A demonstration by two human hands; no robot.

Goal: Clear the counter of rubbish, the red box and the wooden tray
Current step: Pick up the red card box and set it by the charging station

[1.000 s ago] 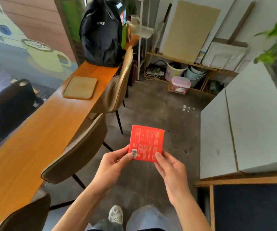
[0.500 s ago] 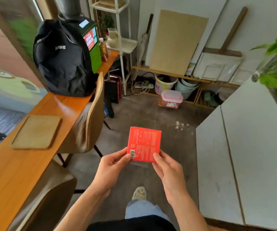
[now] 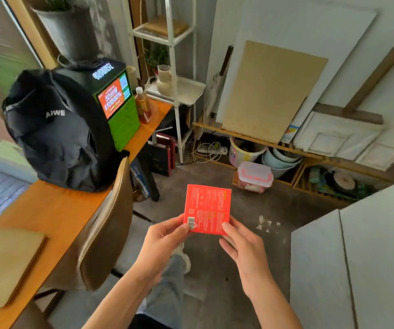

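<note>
1. Head view: I hold the red box up in front of me over the floor, its printed back with the barcode facing me.
2. My left hand pinches the box's lower left corner, thumb pressed just beside the barcode, the other fingers behind the card.
3. My right hand grips the lower right corner — thumb on the front face, fingers curled underneath.
4. The box is clear of the counter; it hangs in the air to the right of the brown chair, above my trouser leg and shoe.
5. The wooden tray lies flat on the orange counter at the lower left, well apart from the box and near the counter's front edge.
6. Further along the counter stands a black backpack, and behind it a green machine with a lit screen and a bottle of amber liquid just beside that.
7. To my right are pale grey panels — near my right forearm, not touching it.
8. On the floor ahead sits a clear tub with a pink lid.
</note>
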